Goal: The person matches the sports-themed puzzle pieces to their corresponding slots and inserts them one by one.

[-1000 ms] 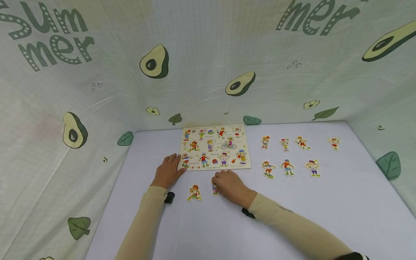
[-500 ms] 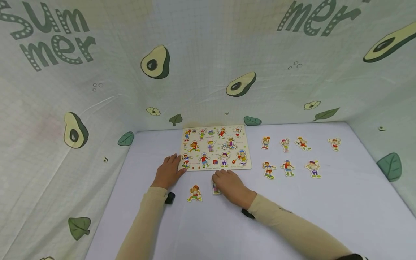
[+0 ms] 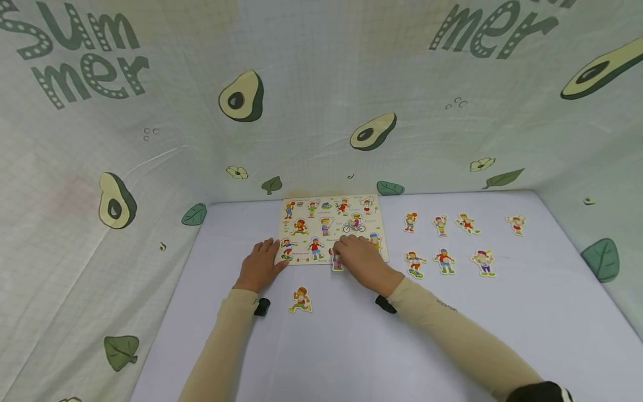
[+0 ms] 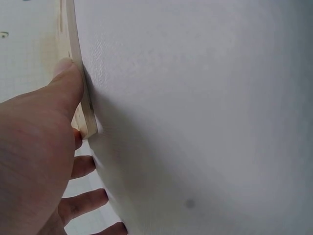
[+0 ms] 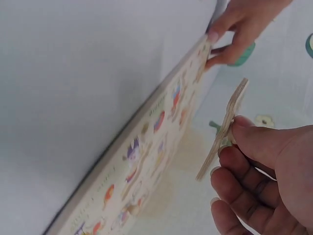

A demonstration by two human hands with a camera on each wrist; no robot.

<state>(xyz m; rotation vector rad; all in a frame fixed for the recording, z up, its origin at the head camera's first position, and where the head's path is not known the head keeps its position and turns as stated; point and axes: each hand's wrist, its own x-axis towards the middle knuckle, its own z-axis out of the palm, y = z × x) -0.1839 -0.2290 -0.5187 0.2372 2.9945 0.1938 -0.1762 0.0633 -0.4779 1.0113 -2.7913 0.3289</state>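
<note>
My right hand [image 3: 369, 262] pinches a wooden puzzle piece [image 5: 221, 134] between thumb and fingers, over the front edge of the puzzle board [image 3: 337, 216]. In the head view, the fingers cover much of this piece, a figure in purple. The right wrist view shows it edge-on, raised above the board. My left hand [image 3: 257, 267] rests at the board's front left corner. Its thumb [image 4: 68, 83] lies on the board's edge, and the other fingers spread on the table beside it. A runner puzzle piece [image 3: 300, 300] lies in front of the board.
On the table right of the board lie several loose figure pieces in two rows, among them a soccer player [image 3: 468, 224], a skateboarder [image 3: 414, 264] and a baseball player [image 3: 484, 262]. A cloth wall [image 3: 306, 156] printed with avocados stands behind.
My right hand has lifted the purple figure piece from the table and carried it forward to the board's front edge. The left hand stays at the corner.
</note>
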